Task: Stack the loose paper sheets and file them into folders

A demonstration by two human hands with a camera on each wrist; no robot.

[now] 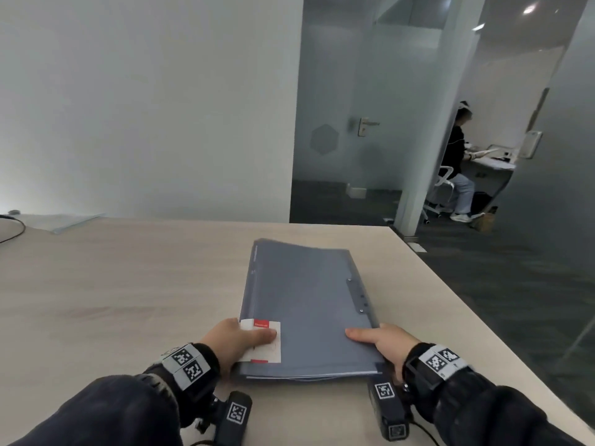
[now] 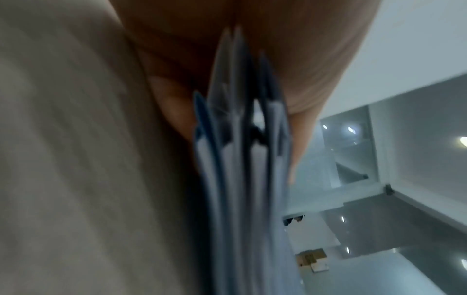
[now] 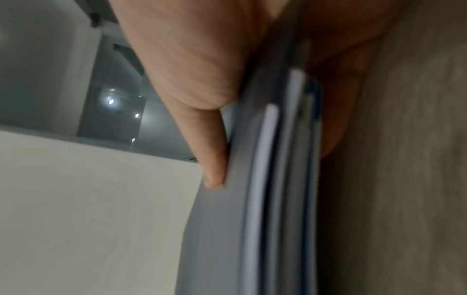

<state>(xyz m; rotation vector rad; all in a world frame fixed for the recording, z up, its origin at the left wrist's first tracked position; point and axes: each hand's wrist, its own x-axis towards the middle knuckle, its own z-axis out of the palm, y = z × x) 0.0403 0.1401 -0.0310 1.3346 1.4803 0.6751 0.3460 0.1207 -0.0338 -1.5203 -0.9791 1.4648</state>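
Although both wrist views are blurred and filled with close skin and folder edges, they show the fingers of each hand under the stack, which the head view hides. How many folders make up the stack cannot be counted – the left wrist view suggests several blue-grey layers with pale sheet edges between them.

Left hand (image 1: 236, 344): thumb flat on the top cover, over a white label with red bands (image 1: 262, 341) at the near-left corner, fingers beneath – a pinch on the stack of folders (image 1: 309, 307). Right hand (image 1: 384, 346): thumb laid on the near-right corner, fingers below, pinching the same stack.

The stack lies on the pale wooden table (image 1: 128, 284), right of centre, its near edge held just clear of the surface. White paper edges (image 3: 265, 159) show between the covers. A row of fasteners (image 1: 357, 296) runs along the right edge of the top cover.

At the far left of the table lies 1 translucent sleeve (image 1: 64, 222), beside a dark cable (image 1: 14, 228). Beyond the glass partition a seated person (image 1: 457, 162) works at a desk.
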